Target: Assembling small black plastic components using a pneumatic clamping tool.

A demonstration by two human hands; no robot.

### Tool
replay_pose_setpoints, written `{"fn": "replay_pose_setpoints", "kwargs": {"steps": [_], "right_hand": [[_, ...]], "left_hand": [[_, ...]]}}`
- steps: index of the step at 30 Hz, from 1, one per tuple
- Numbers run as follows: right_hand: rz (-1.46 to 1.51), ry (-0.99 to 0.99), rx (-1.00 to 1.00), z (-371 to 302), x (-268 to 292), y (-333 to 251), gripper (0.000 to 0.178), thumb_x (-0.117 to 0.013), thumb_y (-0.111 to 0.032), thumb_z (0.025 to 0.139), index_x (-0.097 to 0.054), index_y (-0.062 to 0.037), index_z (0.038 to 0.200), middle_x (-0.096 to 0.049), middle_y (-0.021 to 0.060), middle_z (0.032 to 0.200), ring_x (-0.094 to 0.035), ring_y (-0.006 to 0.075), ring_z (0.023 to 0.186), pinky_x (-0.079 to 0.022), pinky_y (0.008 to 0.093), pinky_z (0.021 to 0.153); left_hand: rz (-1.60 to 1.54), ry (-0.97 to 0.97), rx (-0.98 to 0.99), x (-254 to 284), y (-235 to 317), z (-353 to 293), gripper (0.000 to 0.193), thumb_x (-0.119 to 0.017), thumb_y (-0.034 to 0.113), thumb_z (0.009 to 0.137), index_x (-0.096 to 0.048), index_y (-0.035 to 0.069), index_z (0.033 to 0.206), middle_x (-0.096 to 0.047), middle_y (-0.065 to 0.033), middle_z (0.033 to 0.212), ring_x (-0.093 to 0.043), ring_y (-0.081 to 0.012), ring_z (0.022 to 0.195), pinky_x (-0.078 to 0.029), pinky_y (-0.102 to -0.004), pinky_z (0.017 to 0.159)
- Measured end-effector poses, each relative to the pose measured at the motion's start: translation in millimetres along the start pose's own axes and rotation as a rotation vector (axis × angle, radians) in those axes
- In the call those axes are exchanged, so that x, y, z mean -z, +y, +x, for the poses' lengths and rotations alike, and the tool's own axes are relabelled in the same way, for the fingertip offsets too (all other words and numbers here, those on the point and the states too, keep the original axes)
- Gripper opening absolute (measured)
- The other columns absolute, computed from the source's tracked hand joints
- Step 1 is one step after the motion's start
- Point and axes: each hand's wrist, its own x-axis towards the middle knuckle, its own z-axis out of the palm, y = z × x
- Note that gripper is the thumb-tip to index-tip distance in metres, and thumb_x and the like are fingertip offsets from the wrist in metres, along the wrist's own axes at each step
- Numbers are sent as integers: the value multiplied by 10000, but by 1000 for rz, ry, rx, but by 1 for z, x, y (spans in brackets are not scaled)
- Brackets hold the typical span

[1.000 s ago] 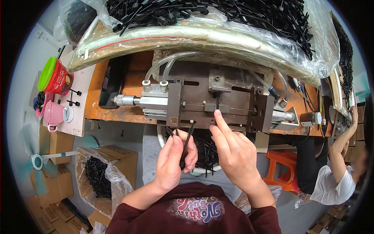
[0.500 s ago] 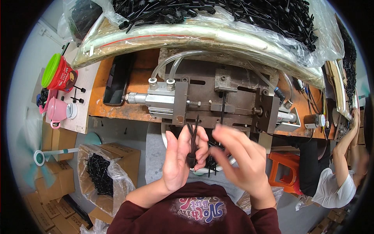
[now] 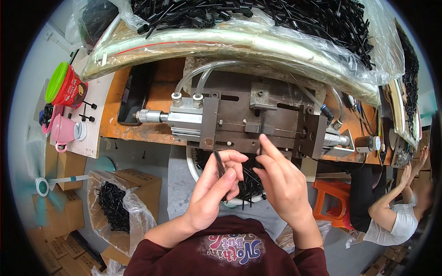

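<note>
My left hand [image 3: 209, 191] is closed around a few thin black plastic rods [image 3: 218, 161], their upper ends sticking up past the fingers. Just right of it, my right hand [image 3: 284, 191] reaches to the front of a dark metal fixture [image 3: 235, 103]. Its index finger and thumb are pinched on another black rod [image 3: 263, 120], which lies across the small block in the middle of the fixture. The lower end of this rod is partly hidden by the fingers. Beneath both hands, a white-rimmed basket [image 3: 192, 168] holds more black rods.
Silver air cylinders [image 3: 186, 123] with clear hoses flank the fixture. Behind it, a plastic-lined bin [image 3: 230, 41] is heaped with black parts. A carton [image 3: 147, 184] of black parts and a fan [image 3: 42, 186] are at left; an orange stool [image 3: 331, 202] and another person [image 3: 396, 216] are at right.
My right hand has moved forward from near my left hand to the rod in the fixture. My left hand has turned, its fingers folding further over its rods. The view has shifted slightly.
</note>
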Motion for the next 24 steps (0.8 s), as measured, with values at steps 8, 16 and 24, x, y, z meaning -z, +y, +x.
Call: {"fn": "replay_pose_setpoints", "kwargs": {"steps": [8,16,24], "right_hand": [[-224,-93,23,12,2,-7,255,-667,-47,736,-631,18,981,-609,222,1299,-584,128,535,-486,264,546],[13,71,137,11,3,-9,313,-692,-54,711,-664,27,1011,-676,190,1124,-663,173,658,-534,273,595],[272,147,128,-4,1,-18,339,-765,16,697,-674,48,1022,-657,160,1014,-687,246,836,-572,325,664]], "left_hand": [[11,54,-78,1,2,4,280,-319,269,1088,-490,47,1088,-606,-114,912,-538,-139,745,-456,-277,702],[132,77,-202,-2,5,11,328,-245,291,1092,-458,44,1120,-582,-314,1273,-592,-307,1185,-421,-402,1042],[108,13,-30,-13,-7,10,387,-243,304,1092,-443,5,1234,-577,-292,1289,-607,-281,1148,-495,-373,975]]}}
